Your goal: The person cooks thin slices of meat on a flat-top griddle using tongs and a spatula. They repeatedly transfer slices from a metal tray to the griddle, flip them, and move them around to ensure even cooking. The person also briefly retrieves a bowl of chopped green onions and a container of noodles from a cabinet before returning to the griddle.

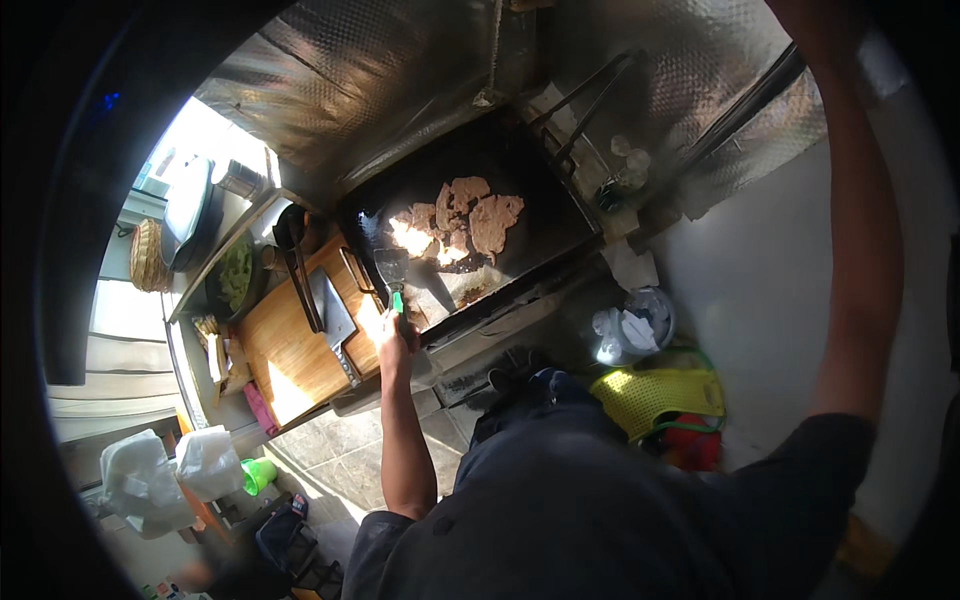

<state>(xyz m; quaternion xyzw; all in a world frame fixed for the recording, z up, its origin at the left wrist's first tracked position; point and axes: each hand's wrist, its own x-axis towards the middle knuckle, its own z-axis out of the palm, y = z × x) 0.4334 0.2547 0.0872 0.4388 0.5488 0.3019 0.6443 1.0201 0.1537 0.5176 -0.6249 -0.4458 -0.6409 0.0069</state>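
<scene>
My left hand is closed around the green and black handle of a spatula. Its flat metal blade rests at the near left part of a dark griddle. Several browned pieces of meat lie grouped on the griddle just beyond the blade, partly in bright sunlight. My right arm is raised along the right side. Its hand end reaches the dim upper rim of the picture, where the fingers are cut off.
Left of the griddle, a cleaver and dark tongs lie on a wooden cutting board. Greens sit in a container behind it. Foil-like sheeting lines the back. A yellow perforated stool and a bin with a plastic bag stand at right.
</scene>
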